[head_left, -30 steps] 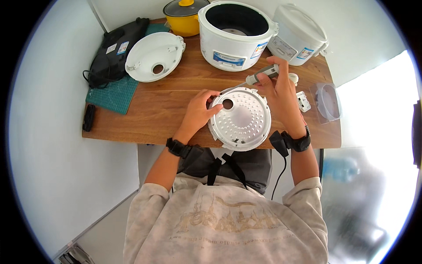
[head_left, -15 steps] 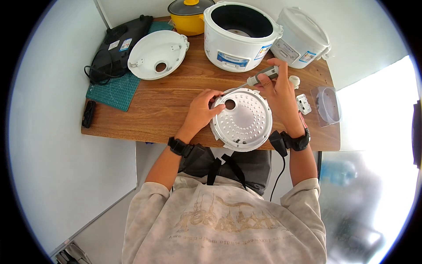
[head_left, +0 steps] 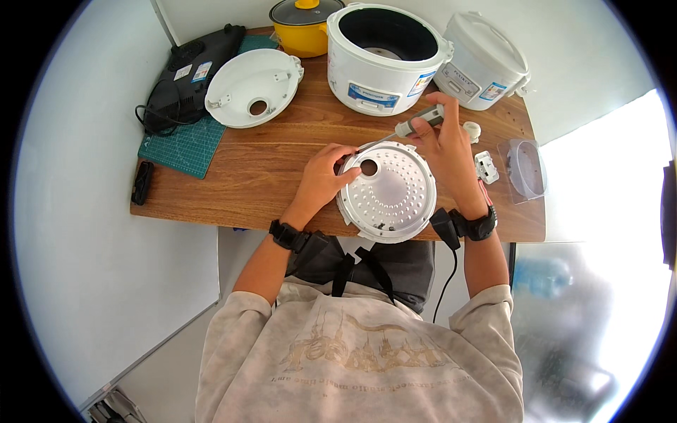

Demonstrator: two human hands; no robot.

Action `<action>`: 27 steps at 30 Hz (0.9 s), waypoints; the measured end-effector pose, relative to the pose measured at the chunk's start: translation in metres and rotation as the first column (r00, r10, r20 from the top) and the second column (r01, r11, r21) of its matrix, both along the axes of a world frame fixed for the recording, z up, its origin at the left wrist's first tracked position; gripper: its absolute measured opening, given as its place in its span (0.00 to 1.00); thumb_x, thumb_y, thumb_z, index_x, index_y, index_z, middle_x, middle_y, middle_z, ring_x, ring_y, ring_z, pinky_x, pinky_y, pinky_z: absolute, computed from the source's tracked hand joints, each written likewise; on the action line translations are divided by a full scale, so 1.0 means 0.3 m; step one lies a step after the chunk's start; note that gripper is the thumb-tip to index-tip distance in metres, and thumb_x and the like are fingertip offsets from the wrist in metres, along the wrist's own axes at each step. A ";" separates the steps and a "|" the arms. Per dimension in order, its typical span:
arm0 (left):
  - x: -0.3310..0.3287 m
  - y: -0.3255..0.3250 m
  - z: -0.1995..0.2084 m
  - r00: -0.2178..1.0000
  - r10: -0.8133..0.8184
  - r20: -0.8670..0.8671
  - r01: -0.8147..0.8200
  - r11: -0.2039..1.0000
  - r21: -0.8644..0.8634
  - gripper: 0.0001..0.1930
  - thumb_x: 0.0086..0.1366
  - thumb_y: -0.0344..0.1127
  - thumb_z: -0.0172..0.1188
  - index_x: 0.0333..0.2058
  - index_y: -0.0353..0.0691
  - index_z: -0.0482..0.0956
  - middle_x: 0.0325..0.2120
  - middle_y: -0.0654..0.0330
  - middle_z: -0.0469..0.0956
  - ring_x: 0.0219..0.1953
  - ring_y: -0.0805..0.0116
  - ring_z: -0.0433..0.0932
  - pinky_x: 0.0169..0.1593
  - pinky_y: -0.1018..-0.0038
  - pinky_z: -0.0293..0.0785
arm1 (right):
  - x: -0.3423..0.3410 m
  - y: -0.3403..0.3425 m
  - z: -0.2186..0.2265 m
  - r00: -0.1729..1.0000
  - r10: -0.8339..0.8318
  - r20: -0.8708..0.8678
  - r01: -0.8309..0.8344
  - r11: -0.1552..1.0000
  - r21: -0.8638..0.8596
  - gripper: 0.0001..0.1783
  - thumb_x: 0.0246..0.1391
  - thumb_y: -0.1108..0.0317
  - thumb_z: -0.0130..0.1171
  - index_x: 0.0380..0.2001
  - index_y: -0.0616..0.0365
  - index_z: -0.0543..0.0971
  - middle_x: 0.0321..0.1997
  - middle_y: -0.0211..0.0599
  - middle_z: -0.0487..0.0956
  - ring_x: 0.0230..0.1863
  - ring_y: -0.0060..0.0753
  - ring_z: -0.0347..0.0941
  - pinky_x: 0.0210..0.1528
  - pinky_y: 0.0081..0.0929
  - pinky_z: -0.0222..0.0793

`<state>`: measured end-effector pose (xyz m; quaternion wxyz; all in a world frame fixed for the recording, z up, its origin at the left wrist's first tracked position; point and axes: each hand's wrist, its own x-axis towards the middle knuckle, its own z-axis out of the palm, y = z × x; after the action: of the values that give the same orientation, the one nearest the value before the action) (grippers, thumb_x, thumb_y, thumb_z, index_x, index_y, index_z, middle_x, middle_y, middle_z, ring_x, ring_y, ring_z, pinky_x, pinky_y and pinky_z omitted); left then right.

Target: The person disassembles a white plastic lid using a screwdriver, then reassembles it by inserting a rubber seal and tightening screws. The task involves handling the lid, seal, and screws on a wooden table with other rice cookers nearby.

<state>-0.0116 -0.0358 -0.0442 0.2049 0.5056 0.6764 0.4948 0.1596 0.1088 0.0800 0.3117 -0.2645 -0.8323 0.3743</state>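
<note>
A round silver rice cooker inner lid plate [head_left: 395,187] lies at the table's front edge, dotted with raised bumps and pierced by one larger hole. My left hand [head_left: 329,171] pinches its upper left rim between thumb and fingers. A screwdriver [head_left: 419,122] with a grey and white handle is gripped in my right hand [head_left: 446,144]. Its shaft slants down to the left, the tip at the plate's rim beside my left fingertips. Whatever the tip touches is hidden by those fingers. Small dark pieces, perhaps screws, lie on the plate's near part.
Behind stand an open white rice cooker [head_left: 381,77], another white cooker [head_left: 486,60] and a yellow pot [head_left: 300,35]. A white lid cover [head_left: 254,84] lies by a green cutting mat [head_left: 187,148] and a black appliance [head_left: 190,77]. Right are white parts [head_left: 486,167] and a clear tray [head_left: 526,169].
Almost nothing differs. My right hand and the screwdriver handle have shifted very slightly, with the tip still at the plate's rim.
</note>
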 end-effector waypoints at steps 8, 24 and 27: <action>0.001 -0.002 -0.002 1.000 0.015 -0.021 -0.014 1.000 0.017 0.23 0.58 0.38 0.70 0.52 0.40 0.81 0.45 0.55 0.80 0.41 0.63 0.80 0.45 0.70 0.75 | -0.006 0.006 -0.004 1.000 0.015 0.011 -0.016 0.995 0.095 0.19 0.65 0.70 0.58 0.54 0.57 0.63 0.33 0.55 0.83 0.36 0.53 0.84 0.35 0.40 0.77; -0.002 -0.002 -0.010 1.000 0.011 -0.018 -0.011 1.000 0.025 0.22 0.58 0.39 0.70 0.51 0.39 0.81 0.43 0.55 0.81 0.40 0.62 0.80 0.44 0.70 0.75 | -0.028 0.010 -0.012 0.999 0.040 0.035 -0.045 0.986 0.163 0.21 0.64 0.67 0.59 0.55 0.55 0.63 0.33 0.57 0.81 0.36 0.63 0.79 0.35 0.47 0.73; -0.002 -0.001 -0.010 1.000 0.008 -0.013 -0.008 0.999 0.036 0.22 0.58 0.39 0.70 0.51 0.39 0.82 0.43 0.56 0.81 0.39 0.62 0.80 0.44 0.70 0.75 | -0.033 0.003 -0.002 0.998 0.055 0.040 -0.061 0.987 0.152 0.21 0.64 0.68 0.59 0.55 0.55 0.63 0.33 0.56 0.81 0.36 0.64 0.79 0.35 0.48 0.72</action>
<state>-0.0123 -0.0362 -0.0473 0.1894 0.5096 0.6706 0.5047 0.1496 0.1098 0.0793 0.3053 -0.2220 -0.8713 0.3136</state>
